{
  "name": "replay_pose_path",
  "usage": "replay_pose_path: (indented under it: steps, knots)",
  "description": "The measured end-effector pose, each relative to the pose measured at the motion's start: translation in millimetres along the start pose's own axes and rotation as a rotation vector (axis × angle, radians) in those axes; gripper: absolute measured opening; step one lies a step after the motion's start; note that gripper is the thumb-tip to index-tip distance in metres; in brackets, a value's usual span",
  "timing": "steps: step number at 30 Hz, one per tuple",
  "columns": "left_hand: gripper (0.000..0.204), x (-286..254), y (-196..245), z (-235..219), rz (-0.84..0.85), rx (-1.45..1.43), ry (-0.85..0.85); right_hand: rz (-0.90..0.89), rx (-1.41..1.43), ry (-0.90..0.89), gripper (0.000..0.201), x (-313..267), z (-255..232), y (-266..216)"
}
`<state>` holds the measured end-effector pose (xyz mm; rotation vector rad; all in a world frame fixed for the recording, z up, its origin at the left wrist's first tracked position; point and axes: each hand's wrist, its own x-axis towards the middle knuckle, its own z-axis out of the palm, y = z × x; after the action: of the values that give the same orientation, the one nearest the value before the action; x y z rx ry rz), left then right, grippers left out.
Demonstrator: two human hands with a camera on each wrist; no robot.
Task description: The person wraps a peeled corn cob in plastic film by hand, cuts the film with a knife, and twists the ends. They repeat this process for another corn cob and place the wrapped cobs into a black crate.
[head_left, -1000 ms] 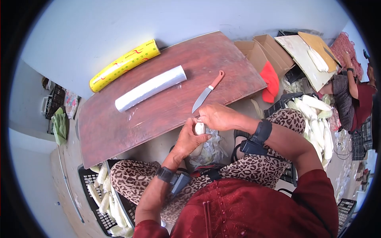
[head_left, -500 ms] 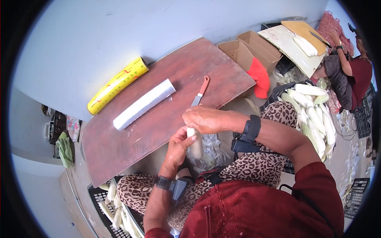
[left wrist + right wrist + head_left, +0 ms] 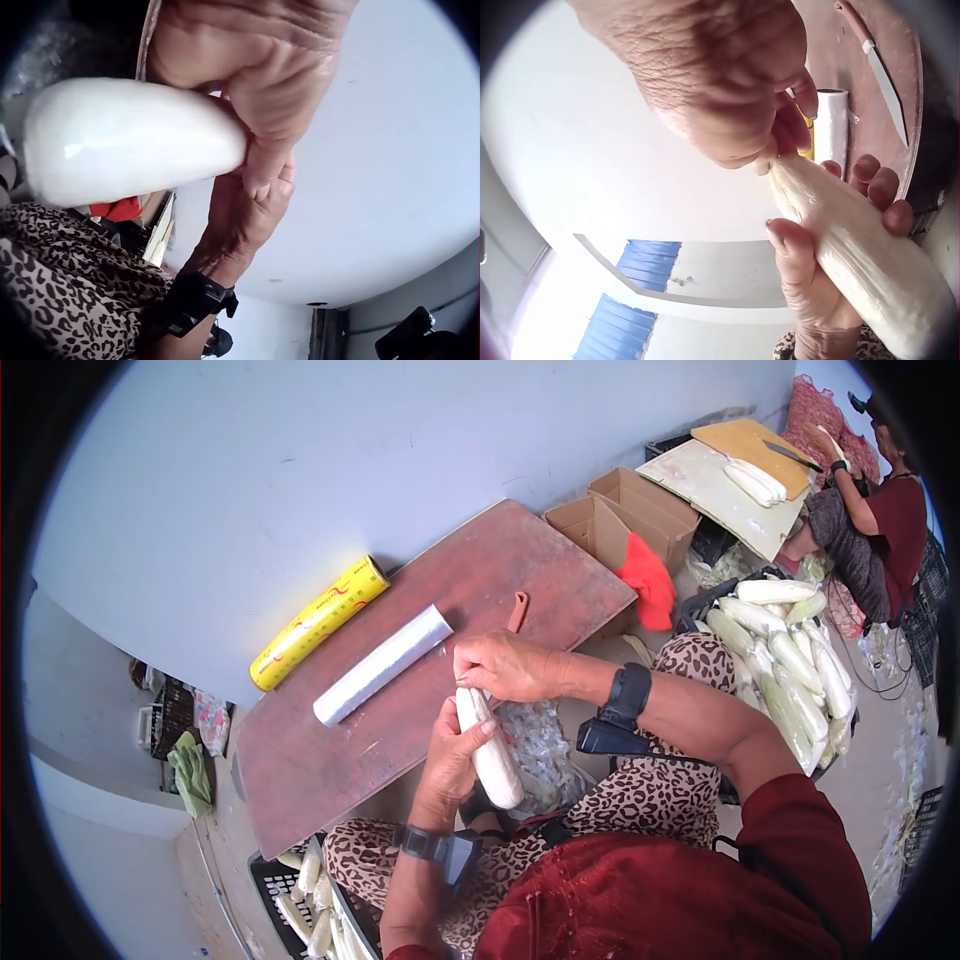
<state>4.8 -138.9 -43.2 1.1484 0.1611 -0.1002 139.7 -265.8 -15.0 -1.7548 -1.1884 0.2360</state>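
A pale ear of corn in its husk (image 3: pixel 492 760) is held up in front of the person's knees, its thick end pointing down. My left hand (image 3: pixel 452 752) grips it near the upper end, thumb on one side and fingers on the other, as the right wrist view shows. At the narrow tip, my right hand (image 3: pixel 512 663) pinches with thumb and fingertips; in the right wrist view the corn's surface (image 3: pixel 870 270) looks streaked and slightly shiny. Behind the right hand, a knife with a reddish handle (image 3: pixel 518 612) lies on the reddish-brown board (image 3: pixel 330 785), its blade mostly hidden.
A clear film roll (image 3: pixel 383 665) and a yellow roll (image 3: pixel 318 622) lie on the board. Crumpled clear plastic (image 3: pixel 540 745) sits between the legs. Crates of corn stand right (image 3: pixel 790 660) and lower left (image 3: pixel 275 885). Another person (image 3: pixel 890 520) sits at far right.
The corn has swung into fuller view, its thick end now below the left hand. The head view has shifted, and the right hand now covers the knife's blade. Both hands stay at the corn's tip.
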Motion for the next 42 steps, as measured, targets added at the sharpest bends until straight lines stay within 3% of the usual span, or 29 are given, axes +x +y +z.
replay_pose_path:
  steps: [4,7,13,17,20,22,25,26,28,30,31,35,39,42]
  knots:
    - [0.048,-1.4,9.7,1.5,0.043,-0.055,0.021,-0.024,0.001,0.057,0.017,4.7,-2.6,-10.8]
    - [0.047,-3.6,12.3,-6.9,0.074,-0.089,0.018,0.069,0.049,0.03,0.012,5.2,-10.2,-28.1]
    - [0.049,-11.6,36.0,2.4,0.119,-0.123,-0.028,-0.054,0.252,0.114,0.01,14.7,-8.6,-29.1]
    - [0.046,-15.8,48.0,9.9,0.087,-0.236,-0.021,0.012,0.254,0.166,0.013,17.7,-5.9,-34.3]
    - [0.043,-14.4,54.6,7.9,0.088,-0.361,0.017,-0.261,0.067,0.329,0.015,21.2,-0.6,-36.3]
    - [0.037,-13.5,61.1,-2.9,0.035,-0.387,0.021,-0.279,0.137,0.284,0.021,20.6,0.7,-40.2]
    - [0.035,-6.9,69.1,12.4,0.091,-0.361,0.248,-0.373,0.132,0.287,0.034,23.1,12.6,-29.9]
    - [0.042,-5.4,68.0,6.9,0.111,-0.337,0.212,-0.395,0.141,0.272,0.037,23.6,16.0,-26.4]
    - [0.056,-3.3,70.3,5.1,0.079,-0.265,0.187,-0.354,0.06,0.214,0.038,22.9,17.7,-26.9]
    - [0.058,-0.6,68.3,9.1,0.047,-0.285,0.356,-0.356,0.032,0.219,0.039,25.8,24.2,-24.5]
    - [0.058,4.5,62.6,8.7,0.073,-0.284,0.346,-0.413,0.025,0.269,0.038,28.2,30.3,-21.1]
    - [0.056,16.6,36.3,-18.5,0.124,-0.306,0.363,-0.229,0.34,0.288,0.031,32.6,46.0,-19.7]
    - [0.053,16.3,40.6,-7.8,0.067,-0.352,0.351,-0.049,0.418,0.28,0.029,37.6,43.0,-20.3]
    - [0.05,6.9,43.2,-19.3,0.157,-0.284,0.336,-0.164,0.387,0.245,0.028,33.3,39.7,-29.6]
